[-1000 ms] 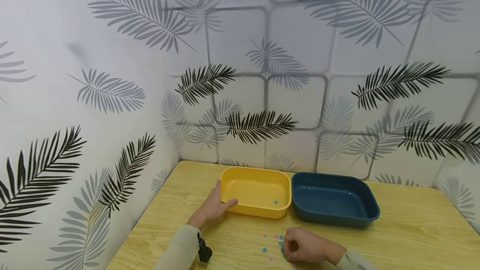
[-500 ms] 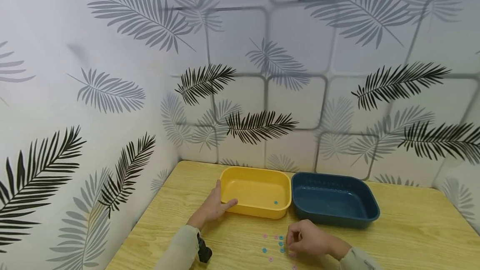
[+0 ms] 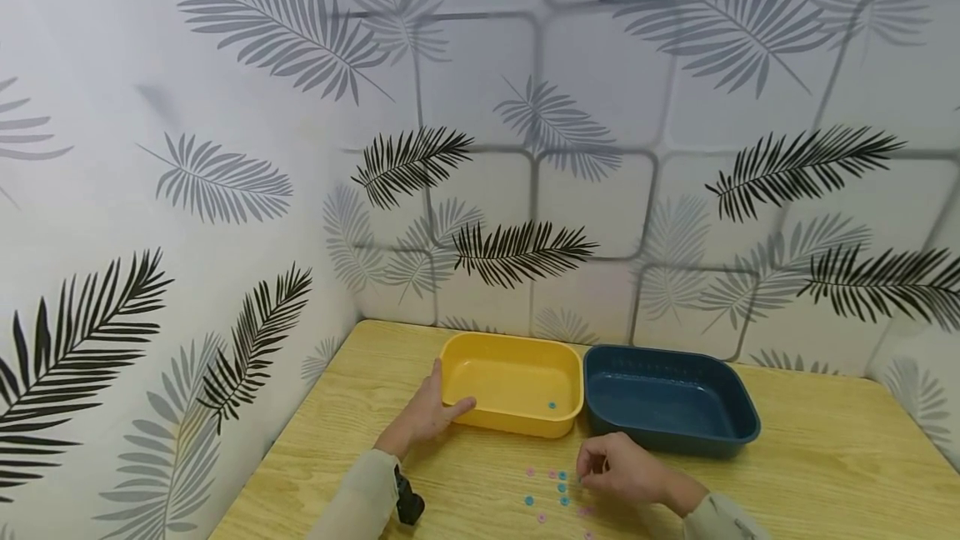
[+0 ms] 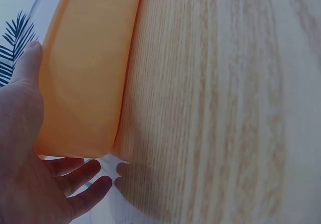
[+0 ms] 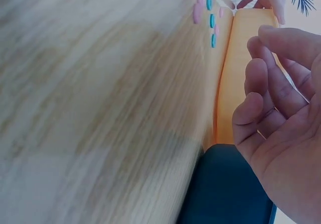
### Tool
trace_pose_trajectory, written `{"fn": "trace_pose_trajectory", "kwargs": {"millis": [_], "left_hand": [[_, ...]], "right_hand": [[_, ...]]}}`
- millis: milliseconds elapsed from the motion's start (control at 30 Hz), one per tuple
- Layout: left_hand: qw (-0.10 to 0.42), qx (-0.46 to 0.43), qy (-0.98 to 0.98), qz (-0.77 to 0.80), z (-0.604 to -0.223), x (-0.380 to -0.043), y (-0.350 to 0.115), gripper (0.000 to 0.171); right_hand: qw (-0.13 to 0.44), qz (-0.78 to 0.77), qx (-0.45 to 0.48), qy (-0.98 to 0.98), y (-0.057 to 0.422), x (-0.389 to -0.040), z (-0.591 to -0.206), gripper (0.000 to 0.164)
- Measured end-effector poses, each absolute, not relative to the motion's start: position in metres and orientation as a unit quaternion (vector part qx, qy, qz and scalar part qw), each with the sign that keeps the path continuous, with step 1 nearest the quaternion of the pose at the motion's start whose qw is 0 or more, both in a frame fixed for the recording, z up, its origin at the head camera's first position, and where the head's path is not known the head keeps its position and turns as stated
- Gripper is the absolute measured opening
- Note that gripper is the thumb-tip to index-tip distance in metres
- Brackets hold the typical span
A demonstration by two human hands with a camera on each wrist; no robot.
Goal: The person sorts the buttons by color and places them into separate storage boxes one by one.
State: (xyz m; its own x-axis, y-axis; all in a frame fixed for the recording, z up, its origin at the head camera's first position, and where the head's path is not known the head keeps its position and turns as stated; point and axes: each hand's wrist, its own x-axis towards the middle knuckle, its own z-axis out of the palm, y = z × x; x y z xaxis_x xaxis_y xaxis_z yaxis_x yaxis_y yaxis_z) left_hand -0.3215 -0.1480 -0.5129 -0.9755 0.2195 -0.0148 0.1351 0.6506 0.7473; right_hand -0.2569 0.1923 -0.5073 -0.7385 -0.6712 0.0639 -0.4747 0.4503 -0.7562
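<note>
My left hand (image 3: 426,415) rests against the near left corner of a yellow tub (image 3: 512,422), thumb along the front rim and fingers spread past the end. In the left wrist view the fingers look straight and apart. My right hand (image 3: 626,472) is held up off the table, just right of several small pink and blue buttons (image 3: 562,487). Its thumb and index fingertips pinch a small button, mostly hidden between them. The other fingers are loosely bent in the right wrist view. One blue button (image 3: 552,405) lies inside the yellow tub.
A dark blue tub (image 3: 671,440) stands right of the yellow one, their ends side by side. Both are on a wood-grain table (image 3: 817,457). A wall with a leaf pattern (image 3: 480,190) rises behind the table. A black wrist device (image 3: 408,500) shows at the left sleeve.
My right hand has lifted from a blue button at the table and moved slightly up and right, uncovering pink buttons. That blue button no longer shows there. The left hand has stayed put.
</note>
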Motion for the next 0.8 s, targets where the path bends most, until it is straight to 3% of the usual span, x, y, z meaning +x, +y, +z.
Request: {"fn": "trace_pose_trajectory", "kwargs": {"millis": [333, 800], "left_hand": [[0.049, 0.099, 0.912, 0.395, -0.513, -0.322, -0.148, 0.107], [0.044, 0.103, 0.912, 0.395, -0.516, -0.323, -0.149, 0.107]], "right_hand": [[0.119, -0.402, -0.295, 0.858, 0.191, -0.262, -0.498, 0.002], [0.084, -0.409, -0.256, 0.872, 0.186, -0.27, -0.485, 0.006]]}}
